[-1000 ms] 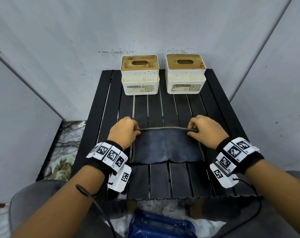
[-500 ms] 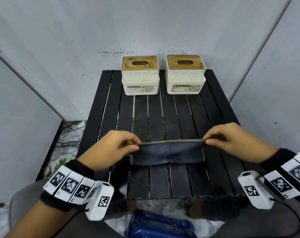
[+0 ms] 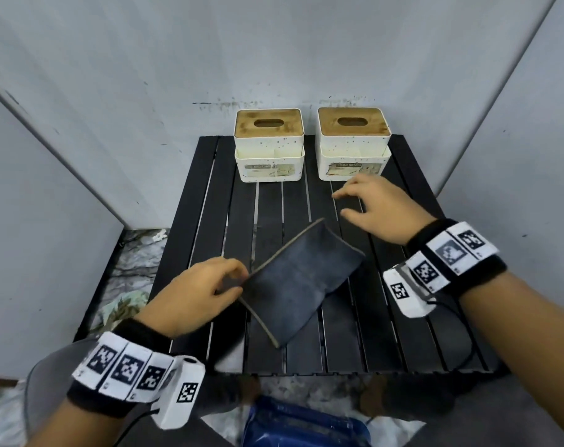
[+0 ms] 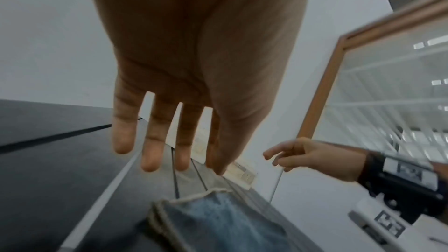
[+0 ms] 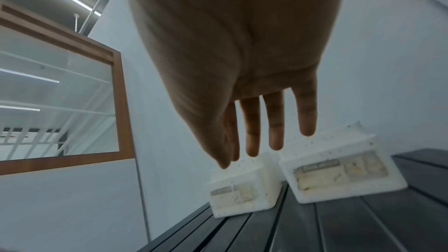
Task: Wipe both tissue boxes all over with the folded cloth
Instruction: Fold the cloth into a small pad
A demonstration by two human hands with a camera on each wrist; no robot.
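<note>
Your left hand point(image 3: 197, 295) hovers beside the folded cloth point(image 3: 301, 279), fingers straight, holding nothing. The cloth lies askew on the slatted table point(image 3: 387, 333). Farther on, your right hand point(image 3: 380, 208) spreads empty before the right tissue box point(image 3: 353, 143); the left tissue box point(image 3: 269, 146) sits beside it.

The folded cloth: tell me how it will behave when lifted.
The folded cloth will probably sag: its edges curve and its layers lie loose. It looks soft and light, so the left hand could likely lift it alone. The fold may open unless the layers are pinched together.
</note>
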